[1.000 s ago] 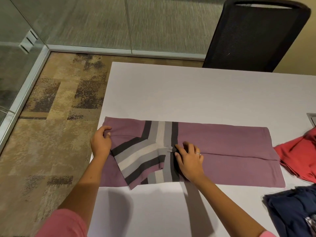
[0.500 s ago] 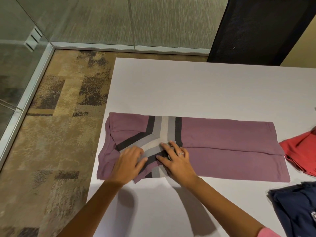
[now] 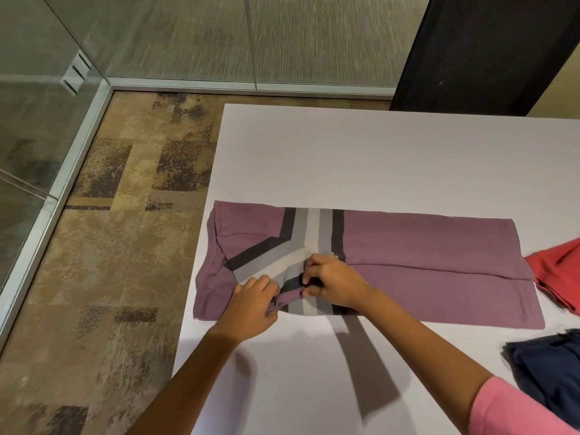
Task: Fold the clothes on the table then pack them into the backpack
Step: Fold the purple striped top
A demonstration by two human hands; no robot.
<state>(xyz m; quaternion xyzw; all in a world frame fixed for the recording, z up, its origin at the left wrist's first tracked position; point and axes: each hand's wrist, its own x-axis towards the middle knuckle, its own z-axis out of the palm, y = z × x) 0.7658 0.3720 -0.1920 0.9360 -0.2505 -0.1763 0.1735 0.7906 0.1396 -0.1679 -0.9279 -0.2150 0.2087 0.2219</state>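
A mauve shirt (image 3: 423,255) with grey, white and black stripes lies folded into a long band across the white table (image 3: 376,158). Its striped sleeve is folded diagonally over the left part. My left hand (image 3: 254,304) grips the sleeve's lower end, near the band's front edge. My right hand (image 3: 332,284) pinches the sleeve cloth just to the right, over the striped middle. The two hands are almost touching. No backpack is in view.
A red garment (image 3: 558,274) lies at the right edge, and a dark navy garment (image 3: 546,372) sits at the lower right. A black mesh chair (image 3: 483,51) stands behind the table. The table's left edge drops to patterned carpet, with glass walls beyond.
My left hand came from the shirt's left end to the sleeve's lower end and now grips it. My right hand went from lying flat on the stripes to pinching the cloth.
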